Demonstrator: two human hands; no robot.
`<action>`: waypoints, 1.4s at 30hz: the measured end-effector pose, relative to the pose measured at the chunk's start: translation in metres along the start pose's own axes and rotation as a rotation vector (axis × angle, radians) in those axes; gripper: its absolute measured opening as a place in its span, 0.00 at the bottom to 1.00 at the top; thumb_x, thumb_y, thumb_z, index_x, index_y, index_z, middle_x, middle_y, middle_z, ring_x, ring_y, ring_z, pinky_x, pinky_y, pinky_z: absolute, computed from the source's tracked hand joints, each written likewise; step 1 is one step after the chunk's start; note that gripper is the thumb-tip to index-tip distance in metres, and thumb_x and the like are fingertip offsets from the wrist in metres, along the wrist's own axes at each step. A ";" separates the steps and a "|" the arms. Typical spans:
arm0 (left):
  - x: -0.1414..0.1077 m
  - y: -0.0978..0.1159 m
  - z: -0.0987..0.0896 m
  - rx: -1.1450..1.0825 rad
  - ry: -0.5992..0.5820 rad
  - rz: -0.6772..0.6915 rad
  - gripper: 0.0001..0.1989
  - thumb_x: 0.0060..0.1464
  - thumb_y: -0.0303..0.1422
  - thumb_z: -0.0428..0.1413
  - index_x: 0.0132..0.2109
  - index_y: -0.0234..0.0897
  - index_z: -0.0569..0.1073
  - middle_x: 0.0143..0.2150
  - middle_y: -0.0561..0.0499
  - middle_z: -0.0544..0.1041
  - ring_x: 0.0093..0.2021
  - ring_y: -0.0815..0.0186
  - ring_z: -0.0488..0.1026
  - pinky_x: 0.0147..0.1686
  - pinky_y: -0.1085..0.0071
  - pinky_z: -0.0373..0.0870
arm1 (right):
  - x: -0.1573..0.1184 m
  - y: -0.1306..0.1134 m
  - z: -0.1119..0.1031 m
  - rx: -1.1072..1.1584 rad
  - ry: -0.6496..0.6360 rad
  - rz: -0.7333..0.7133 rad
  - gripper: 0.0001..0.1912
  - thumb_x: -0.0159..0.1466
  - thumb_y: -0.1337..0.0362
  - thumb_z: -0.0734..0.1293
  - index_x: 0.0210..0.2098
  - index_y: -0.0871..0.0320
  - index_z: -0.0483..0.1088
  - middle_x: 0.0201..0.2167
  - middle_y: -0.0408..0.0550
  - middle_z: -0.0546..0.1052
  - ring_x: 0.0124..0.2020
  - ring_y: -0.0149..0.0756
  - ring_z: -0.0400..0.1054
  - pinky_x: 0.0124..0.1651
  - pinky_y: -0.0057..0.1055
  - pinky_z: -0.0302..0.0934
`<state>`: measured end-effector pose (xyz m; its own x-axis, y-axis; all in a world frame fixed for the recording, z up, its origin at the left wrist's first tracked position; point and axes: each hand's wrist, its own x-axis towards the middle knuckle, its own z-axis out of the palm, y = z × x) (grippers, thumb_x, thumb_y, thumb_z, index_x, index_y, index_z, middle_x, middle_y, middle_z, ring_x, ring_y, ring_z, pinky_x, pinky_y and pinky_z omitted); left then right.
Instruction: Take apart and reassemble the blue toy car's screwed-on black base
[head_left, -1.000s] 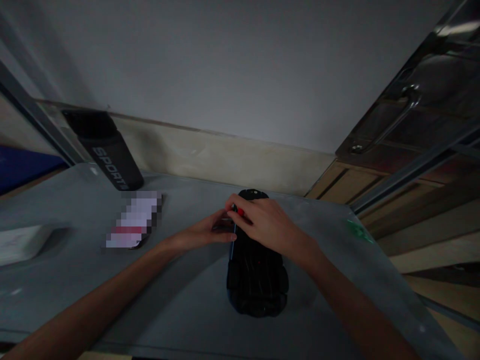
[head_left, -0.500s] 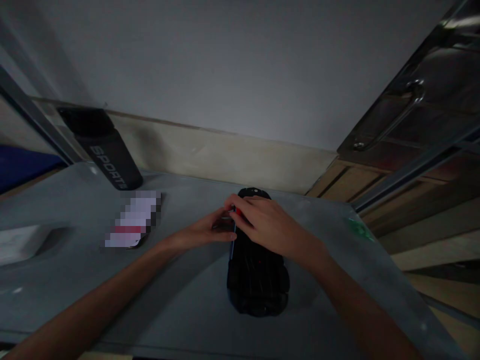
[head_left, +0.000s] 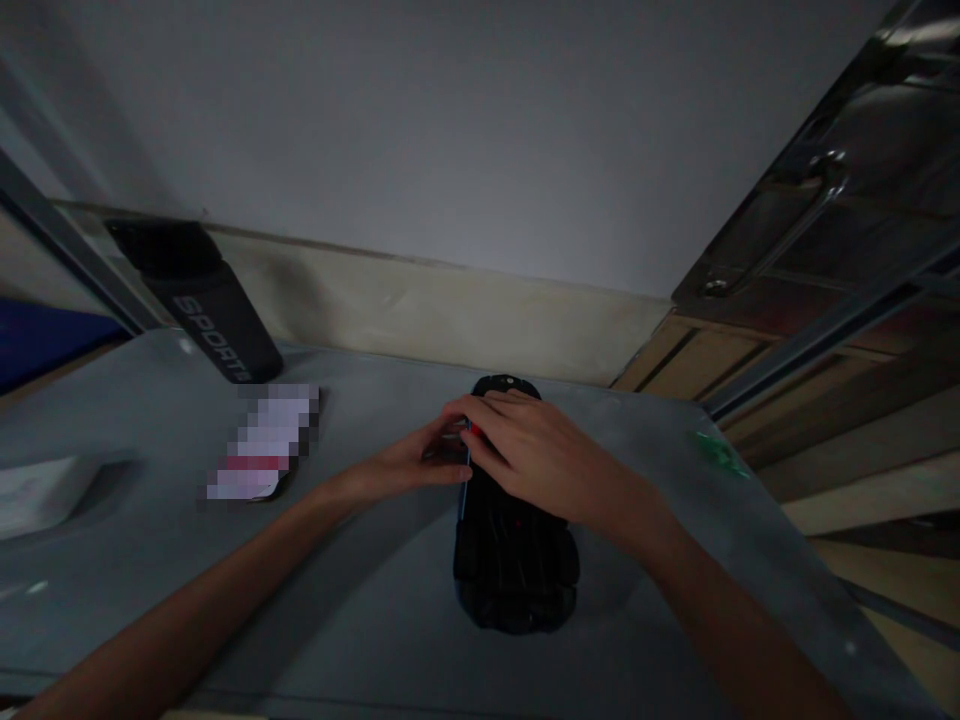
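A toy car lies upside down on the grey table, its dark underside and wheels facing up and a thin blue edge showing on the left. My right hand rests across its far half, with thumb and fingers closed at the left edge. A small red part shows under those fingers; what it is, I cannot make out. Against the same left side, my left hand has its thumb and fingers bent around the edge, the fingertips meeting those of my right hand. The far wheels are mostly covered.
On the left, a dark sports bottle stands near the wall, behind a blurred-out phone-like object. A white box lies at the left edge. Green plastic lies at the right, near a metal frame post.
The fingers of both hands shift slightly at the car's left edge. The toy car stays in place, while the whole view moves a little.
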<state>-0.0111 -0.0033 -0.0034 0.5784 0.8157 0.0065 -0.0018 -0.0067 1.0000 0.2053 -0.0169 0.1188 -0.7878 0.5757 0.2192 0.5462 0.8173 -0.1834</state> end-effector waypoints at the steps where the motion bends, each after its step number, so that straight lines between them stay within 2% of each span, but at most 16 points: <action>1: 0.000 0.000 0.000 0.002 0.007 -0.002 0.37 0.58 0.36 0.68 0.72 0.34 0.68 0.64 0.40 0.80 0.68 0.43 0.75 0.65 0.50 0.72 | 0.001 0.001 0.001 -0.012 -0.008 0.015 0.13 0.80 0.68 0.61 0.58 0.59 0.73 0.47 0.53 0.84 0.47 0.41 0.78 0.51 0.36 0.63; 5: -0.002 0.000 -0.001 0.001 0.004 -0.036 0.37 0.60 0.39 0.69 0.72 0.36 0.68 0.65 0.37 0.79 0.69 0.43 0.74 0.68 0.45 0.68 | 0.008 0.000 0.006 -0.134 -0.064 0.182 0.14 0.81 0.63 0.58 0.57 0.56 0.74 0.37 0.49 0.83 0.36 0.40 0.76 0.38 0.34 0.58; 8: -0.002 -0.003 -0.002 -0.024 -0.007 -0.023 0.38 0.61 0.40 0.70 0.73 0.38 0.67 0.70 0.37 0.76 0.69 0.44 0.74 0.69 0.46 0.68 | 0.009 -0.004 0.004 -0.194 -0.097 0.268 0.16 0.82 0.62 0.56 0.55 0.58 0.74 0.36 0.52 0.83 0.34 0.41 0.76 0.37 0.35 0.57; 10: -0.001 -0.004 -0.003 -0.044 0.000 -0.020 0.39 0.60 0.38 0.70 0.73 0.41 0.66 0.73 0.39 0.73 0.71 0.45 0.72 0.70 0.48 0.68 | 0.005 -0.004 0.000 -0.159 -0.079 0.243 0.13 0.81 0.63 0.58 0.54 0.59 0.73 0.38 0.53 0.83 0.37 0.42 0.77 0.41 0.37 0.60; 14: -0.001 -0.004 -0.003 -0.031 0.010 -0.056 0.40 0.59 0.38 0.71 0.73 0.40 0.66 0.70 0.38 0.76 0.71 0.47 0.73 0.70 0.47 0.68 | -0.003 0.002 -0.006 0.014 -0.034 0.072 0.08 0.77 0.70 0.62 0.52 0.59 0.71 0.46 0.53 0.82 0.48 0.41 0.76 0.53 0.37 0.63; 17: -0.002 -0.001 -0.003 0.001 0.004 -0.065 0.35 0.60 0.39 0.70 0.70 0.40 0.68 0.68 0.39 0.78 0.69 0.48 0.75 0.69 0.48 0.69 | -0.002 0.004 -0.006 0.042 -0.070 0.080 0.08 0.79 0.68 0.62 0.53 0.58 0.72 0.45 0.52 0.82 0.46 0.40 0.77 0.49 0.35 0.63; 20: -0.002 0.000 -0.002 0.017 -0.012 -0.054 0.33 0.61 0.41 0.69 0.69 0.40 0.69 0.68 0.40 0.78 0.69 0.48 0.75 0.68 0.50 0.70 | 0.004 0.000 -0.003 -0.068 -0.103 0.200 0.11 0.81 0.62 0.62 0.54 0.57 0.74 0.39 0.50 0.83 0.38 0.40 0.77 0.41 0.34 0.59; 23: -0.002 0.000 -0.002 0.003 -0.017 -0.039 0.36 0.60 0.41 0.69 0.70 0.40 0.68 0.69 0.40 0.77 0.69 0.47 0.75 0.67 0.51 0.71 | 0.008 -0.005 -0.001 -0.167 -0.105 0.287 0.15 0.82 0.60 0.60 0.55 0.58 0.76 0.37 0.51 0.84 0.34 0.40 0.77 0.38 0.35 0.56; 25: -0.002 0.001 -0.001 -0.013 -0.019 -0.037 0.37 0.60 0.40 0.69 0.72 0.41 0.67 0.70 0.41 0.76 0.70 0.47 0.74 0.68 0.52 0.70 | 0.007 -0.006 -0.002 -0.150 -0.087 0.285 0.14 0.81 0.62 0.60 0.54 0.58 0.77 0.38 0.52 0.84 0.36 0.41 0.77 0.40 0.36 0.58; 28: -0.002 0.004 0.000 -0.029 -0.023 -0.025 0.36 0.60 0.38 0.69 0.71 0.40 0.68 0.70 0.41 0.77 0.70 0.46 0.73 0.68 0.52 0.69 | 0.001 -0.001 -0.005 -0.024 -0.037 0.169 0.10 0.77 0.69 0.63 0.49 0.58 0.77 0.44 0.52 0.84 0.44 0.42 0.77 0.49 0.37 0.62; 30: -0.002 0.006 0.000 -0.018 -0.021 -0.026 0.33 0.60 0.37 0.68 0.69 0.39 0.70 0.67 0.41 0.79 0.69 0.45 0.75 0.67 0.52 0.70 | -0.002 0.005 -0.008 0.066 -0.034 0.079 0.10 0.75 0.72 0.63 0.50 0.57 0.76 0.46 0.51 0.83 0.48 0.41 0.76 0.53 0.38 0.62; 32: -0.003 0.008 0.001 0.007 -0.012 -0.038 0.31 0.60 0.37 0.68 0.68 0.38 0.72 0.65 0.41 0.80 0.67 0.44 0.76 0.65 0.51 0.71 | -0.003 0.009 -0.008 0.122 -0.059 0.047 0.11 0.77 0.71 0.62 0.53 0.56 0.75 0.45 0.50 0.83 0.48 0.40 0.75 0.53 0.37 0.62; 35: -0.004 0.009 0.001 0.024 0.005 -0.035 0.30 0.61 0.37 0.67 0.67 0.39 0.72 0.68 0.40 0.78 0.68 0.45 0.75 0.67 0.49 0.70 | 0.001 0.010 -0.006 0.119 -0.078 0.107 0.09 0.80 0.64 0.63 0.53 0.55 0.76 0.41 0.47 0.84 0.43 0.39 0.77 0.47 0.34 0.61; 39: -0.004 0.008 0.001 0.025 0.001 -0.042 0.31 0.60 0.38 0.68 0.67 0.38 0.71 0.68 0.41 0.78 0.68 0.45 0.75 0.67 0.52 0.70 | 0.008 0.000 -0.002 -0.051 -0.092 0.269 0.13 0.81 0.61 0.61 0.54 0.55 0.77 0.37 0.48 0.84 0.37 0.40 0.77 0.41 0.34 0.58; 42: -0.002 0.005 0.000 0.014 0.010 -0.056 0.34 0.59 0.38 0.68 0.69 0.38 0.69 0.67 0.40 0.78 0.68 0.45 0.75 0.66 0.53 0.70 | 0.007 -0.005 -0.001 -0.102 -0.077 0.266 0.14 0.81 0.62 0.59 0.57 0.59 0.74 0.38 0.52 0.84 0.38 0.42 0.77 0.42 0.35 0.59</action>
<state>-0.0122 -0.0055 0.0014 0.5694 0.8206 -0.0493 0.0417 0.0311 0.9986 0.1973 -0.0173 0.1222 -0.6303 0.7695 0.1027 0.7591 0.6386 -0.1262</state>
